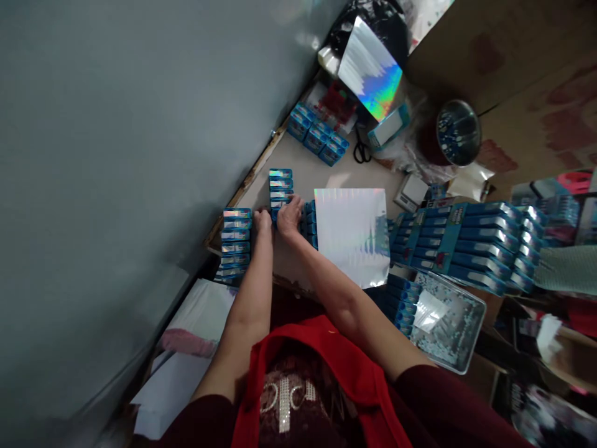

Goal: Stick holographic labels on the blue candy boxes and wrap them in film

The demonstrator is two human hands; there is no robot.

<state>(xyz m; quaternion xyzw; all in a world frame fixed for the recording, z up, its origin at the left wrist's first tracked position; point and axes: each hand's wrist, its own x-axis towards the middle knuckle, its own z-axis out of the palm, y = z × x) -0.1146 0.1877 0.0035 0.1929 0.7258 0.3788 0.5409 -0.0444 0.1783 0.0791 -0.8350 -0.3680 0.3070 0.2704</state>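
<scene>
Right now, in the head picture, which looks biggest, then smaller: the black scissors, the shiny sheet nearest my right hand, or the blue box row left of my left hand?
1. Shiny sheet
2. Blue box row
3. Black scissors

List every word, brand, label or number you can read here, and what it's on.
No whole word reads clearly.
Dark shirt: rhinestone letters, one like "C"; the rest uncertain.
Small blue packs: print too small.
Big blue stack at right: labels too blurred.

Boxes [281, 184] blue w/ silvery tops; sheet [352, 236] silver; apron [368, 373] red.
</scene>
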